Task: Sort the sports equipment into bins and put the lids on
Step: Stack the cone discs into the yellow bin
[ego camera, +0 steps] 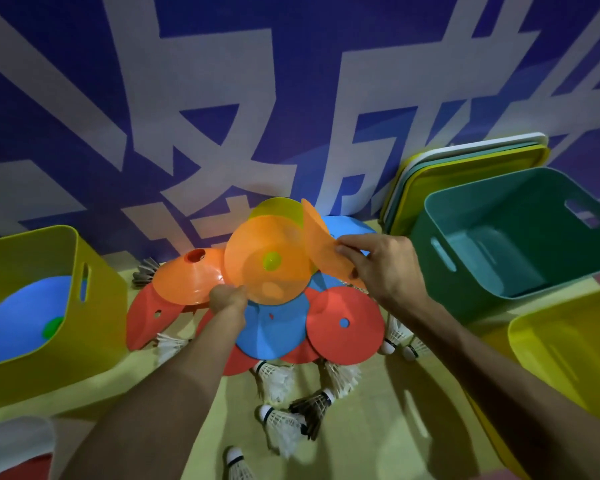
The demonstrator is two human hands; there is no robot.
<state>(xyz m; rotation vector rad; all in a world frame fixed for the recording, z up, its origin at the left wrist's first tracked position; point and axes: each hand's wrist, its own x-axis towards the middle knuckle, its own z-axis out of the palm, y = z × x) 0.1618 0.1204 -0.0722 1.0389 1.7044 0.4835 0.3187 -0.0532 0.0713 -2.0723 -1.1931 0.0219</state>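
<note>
**A:** Far left, a yellow bin [101, 289] with a blue disc cone [21, 320] lying inside.

**B:** Centre now: left hand [227, 299] pinches the rim of an orange disc cone [250, 247] above the pile [343, 323]. Right hand [381, 268] grips a second orange cone [317, 233], tilted, near the teal bin [513, 199].

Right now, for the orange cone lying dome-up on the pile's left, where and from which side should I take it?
Pinch the thin rim of the lying orange cone at its left edge, coming from the left. That edge rests exposed over a red cone, while its right side is hidden behind the held orange cone in your left hand.
</note>
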